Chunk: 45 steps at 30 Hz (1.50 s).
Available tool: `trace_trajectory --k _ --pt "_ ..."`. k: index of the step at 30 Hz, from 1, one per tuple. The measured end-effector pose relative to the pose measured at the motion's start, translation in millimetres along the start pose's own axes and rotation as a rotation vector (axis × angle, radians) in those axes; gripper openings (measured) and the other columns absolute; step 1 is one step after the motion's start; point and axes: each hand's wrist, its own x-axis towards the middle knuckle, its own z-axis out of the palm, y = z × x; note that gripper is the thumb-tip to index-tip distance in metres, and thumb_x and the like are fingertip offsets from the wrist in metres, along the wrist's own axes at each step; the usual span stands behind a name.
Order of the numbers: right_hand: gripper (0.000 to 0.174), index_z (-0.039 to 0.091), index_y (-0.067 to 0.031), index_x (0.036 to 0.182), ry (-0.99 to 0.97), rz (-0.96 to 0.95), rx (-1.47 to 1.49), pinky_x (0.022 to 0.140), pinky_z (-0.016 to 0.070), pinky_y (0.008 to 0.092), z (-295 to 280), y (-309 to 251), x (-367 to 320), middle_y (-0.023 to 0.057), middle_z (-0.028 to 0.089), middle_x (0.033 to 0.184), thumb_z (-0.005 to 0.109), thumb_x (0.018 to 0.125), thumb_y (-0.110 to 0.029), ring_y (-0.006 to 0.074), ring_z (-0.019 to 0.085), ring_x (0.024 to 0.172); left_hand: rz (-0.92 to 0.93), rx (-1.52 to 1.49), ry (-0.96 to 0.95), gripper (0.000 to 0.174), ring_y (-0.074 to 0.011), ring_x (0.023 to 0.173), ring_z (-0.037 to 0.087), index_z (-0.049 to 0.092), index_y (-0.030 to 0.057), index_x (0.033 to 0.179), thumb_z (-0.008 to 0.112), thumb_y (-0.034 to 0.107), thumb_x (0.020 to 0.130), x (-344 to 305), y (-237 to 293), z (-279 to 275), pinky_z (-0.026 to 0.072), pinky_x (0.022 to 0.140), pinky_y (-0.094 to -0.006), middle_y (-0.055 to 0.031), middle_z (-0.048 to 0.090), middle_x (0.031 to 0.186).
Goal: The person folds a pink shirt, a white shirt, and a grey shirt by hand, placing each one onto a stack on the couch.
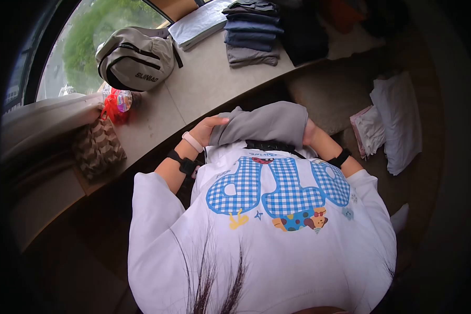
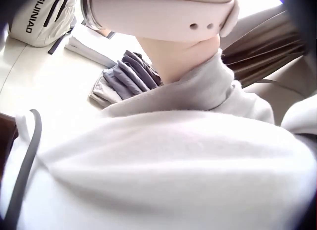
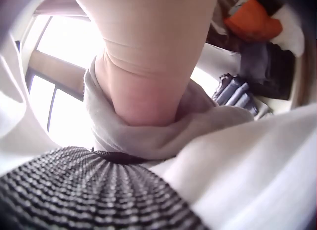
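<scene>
A grey garment (image 1: 261,124), bunched and folded over, is stretched between both hands in front of the person's chest. At its left end my left hand (image 1: 214,128) grips it, the thumb lying along the top and the other fingers behind the cloth. The right hand (image 1: 310,132) holds the opposite end, its fingers covered by the fabric. In the right wrist view the grey cloth (image 3: 133,138) wraps around that hand. Seen from the left wrist, the same cloth (image 2: 198,89) hides the left fingers.
Along the window ledge (image 1: 193,94) stand a beige backpack (image 1: 136,60), a white folded cloth (image 1: 199,23) and a stack of folded clothes (image 1: 252,34). A red bag (image 1: 111,107) and a patterned brown bag (image 1: 99,146) are at left. White fabric items (image 1: 397,123) lie at right.
</scene>
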Motion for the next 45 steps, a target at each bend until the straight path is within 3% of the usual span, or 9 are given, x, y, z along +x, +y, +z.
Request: trace_trajectory --k 1,7,14,20,27,34,37,39,45 --pt "0.043 0.043 -0.0023 0.123 0.03 0.081 0.619 0.098 0.0343 0.0332 4.2 -4.1 0.8 0.0094 0.049 0.123 0.036 0.091 -0.03 0.02 0.044 0.115 0.026 0.163 0.038 0.06 -0.0242 0.113 0.047 0.034 -0.0055 0.127 0.057 0.029 0.083 -3.8 1.8 8.2 0.0328 0.099 -0.0324 -0.0153 0.047 0.124" --pt "0.041 0.044 0.0001 0.121 0.558 0.061 0.4 0.093 0.0384 0.0308 20.1 -0.8 -14.2 0.0118 0.052 0.119 0.038 0.091 -0.027 0.021 0.051 0.107 0.148 0.02 0.217 0.051 -0.0215 0.11 0.048 0.036 -0.0029 0.126 0.057 0.016 0.083 -29.9 -5.7 42.9 0.035 0.097 -0.0316 -0.0138 0.047 0.123" --pt "0.05 0.032 -0.0041 0.117 0.575 -0.037 -0.136 0.083 0.0386 0.0245 45.6 -28.6 -33.6 0.0145 0.059 0.098 0.053 0.073 0.01 0.0134 0.055 0.092 0.328 0.098 0.37 0.045 -0.0184 0.104 0.05 0.041 -0.0034 0.122 0.051 0.024 0.088 -55.6 -8.0 40.6 0.0377 0.092 -0.0309 -0.0106 0.05 0.118" --pt "0.047 0.041 -0.0055 0.114 0.65 -0.206 -0.149 0.083 0.0382 0.0247 50.5 -31.7 -42.6 0.01 0.061 0.096 0.054 0.072 0.009 0.0117 0.054 0.09 0.321 0.531 0.656 0.032 -0.0094 0.083 0.055 0.061 -0.0055 0.093 0.054 0.025 0.087 -72.6 13.4 67.6 0.04 0.078 -0.023 -0.0049 0.063 0.088" --pt "0.03 0.06 -0.0037 0.093 0.629 -0.269 -0.469 0.085 0.0385 0.0273 86.4 -49.3 -107.2 0.007 0.062 0.086 0.071 0.064 -0.003 0.0128 0.057 0.086 0.403 0.409 0.549 0.028 -0.0052 0.068 0.053 0.065 -0.0049 0.081 0.053 0.02 0.088 -116.7 -1.3 113.3 0.039 0.069 -0.0189 -0.0052 0.064 0.079" --pt "0.028 0.065 -0.0044 0.08 0.709 -0.312 -0.631 0.08 0.0408 0.0337 102.5 -35.5 -115.7 0.0092 0.06 0.081 0.077 0.059 -0.017 0.0219 0.053 0.085 0.103 0.248 0.734 0.021 -0.0084 0.071 0.052 0.062 -0.003 0.072 0.062 0.016 0.08 -115.0 -28.4 114.7 0.0385 0.07 -0.0228 -0.0042 0.061 0.078" --pt "0.028 0.064 -0.0047 0.08 0.682 -0.369 -0.784 0.083 0.0383 0.0346 94.9 -34.8 -117.3 0.0087 0.06 0.09 0.076 0.059 -0.02 0.0245 0.052 0.088 0.24 1.111 0.698 0.024 -0.0132 0.08 0.051 0.056 0.0007 0.073 0.071 0.02 0.071 -110.4 -34.4 96.4 0.0383 0.071 -0.0255 -0.0066 0.055 0.087" --pt "0.026 0.063 -0.0052 0.076 0.749 -0.386 -0.845 0.087 0.0363 0.0354 99.3 -39.4 -116.2 0.0083 0.059 0.096 0.076 0.06 -0.021 0.0263 0.053 0.091 0.378 1.416 0.764 0.062 -0.0254 0.111 0.041 0.047 0.007 0.108 0.078 0.031 0.059 -98.6 -32.4 105.6 0.0328 0.092 -0.0387 -0.0149 0.045 0.112" --pt "0.033 0.053 -0.0051 0.081 0.512 -0.414 -0.981 0.099 0.0299 0.0437 78.8 -55.5 -102.9 0.0102 0.06 0.098 0.074 0.063 -0.024 0.0301 0.05 0.109 0.173 1.557 0.145 0.068 -0.0296 0.129 0.026 0.04 0.0134 0.128 0.069 0.028 0.069 -88.4 -6.3 93.8 0.006 0.104 -0.0509 -0.0102 0.039 0.133"
